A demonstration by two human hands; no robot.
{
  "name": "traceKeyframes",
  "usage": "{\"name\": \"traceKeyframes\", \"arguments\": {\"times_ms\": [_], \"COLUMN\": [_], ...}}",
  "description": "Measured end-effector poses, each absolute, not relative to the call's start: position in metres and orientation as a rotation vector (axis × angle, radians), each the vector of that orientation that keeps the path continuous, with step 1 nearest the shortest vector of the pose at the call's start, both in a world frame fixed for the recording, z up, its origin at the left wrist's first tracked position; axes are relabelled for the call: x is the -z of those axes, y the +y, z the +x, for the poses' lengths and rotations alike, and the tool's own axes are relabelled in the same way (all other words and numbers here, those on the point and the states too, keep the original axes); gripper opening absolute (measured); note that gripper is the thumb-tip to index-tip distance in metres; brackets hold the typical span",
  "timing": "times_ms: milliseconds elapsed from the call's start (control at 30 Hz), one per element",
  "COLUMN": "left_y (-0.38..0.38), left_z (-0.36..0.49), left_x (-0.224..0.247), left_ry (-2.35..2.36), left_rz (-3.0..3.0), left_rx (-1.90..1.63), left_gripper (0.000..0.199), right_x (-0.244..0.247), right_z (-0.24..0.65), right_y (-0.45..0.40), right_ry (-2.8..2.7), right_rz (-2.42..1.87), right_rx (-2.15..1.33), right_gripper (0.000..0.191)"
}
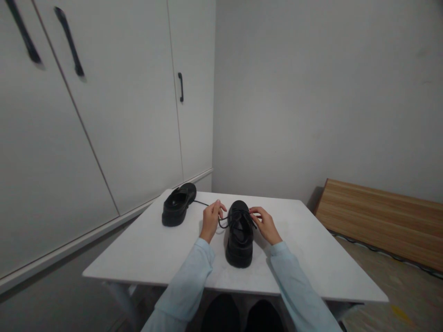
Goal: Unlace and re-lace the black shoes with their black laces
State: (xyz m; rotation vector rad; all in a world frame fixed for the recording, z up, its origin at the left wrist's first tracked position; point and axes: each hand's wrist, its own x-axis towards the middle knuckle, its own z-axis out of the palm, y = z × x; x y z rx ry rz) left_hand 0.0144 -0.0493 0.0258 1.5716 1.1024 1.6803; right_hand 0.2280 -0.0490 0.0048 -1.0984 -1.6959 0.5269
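A black lace-up shoe (239, 246) stands on the white table (148, 258), its toe pointing away from me. Black lace (223, 225) loops out from its left side to my left hand (210, 221), whose fingers are pinched on it. On the shoe's right side my right hand (266, 225) has its thumb and fingers closed on the lace near the eyelets. A second black shoe (175, 212) rests at the table's back left, with one lace end trailing to the right toward my left hand.
White cabinets (138, 115) with black handles line the left, and a grey wall (294, 101) is behind the table. A wood-grain board (380, 216) leans at the right. My knees (221, 316) are under the table's front edge.
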Motion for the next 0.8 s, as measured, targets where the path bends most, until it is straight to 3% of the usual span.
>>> {"name": "traceKeyframes", "arguments": {"times_ms": [233, 433, 800], "left_y": [-0.049, -0.050, -0.047], "left_z": [0.019, 0.023, 0.026], "left_x": [-0.025, -0.019, -0.011], "left_ry": [1.091, 0.926, 0.908], "left_rz": [1.832, 1.961, 1.952], "left_rx": [-1.483, -1.303, -1.258], "left_gripper": [0.024, 0.048, 0.051], "right_x": [-0.002, 0.002, -0.003], "right_z": [0.224, 0.222, 0.216], "right_y": [-0.046, -0.042, -0.046], "right_ry": [-1.642, -1.605, -1.564], "right_rz": [-1.103, -1.111, -1.122], "right_rx": [-0.535, -0.483, -0.412], "right_gripper": [0.018, 0.016, 0.015]}}
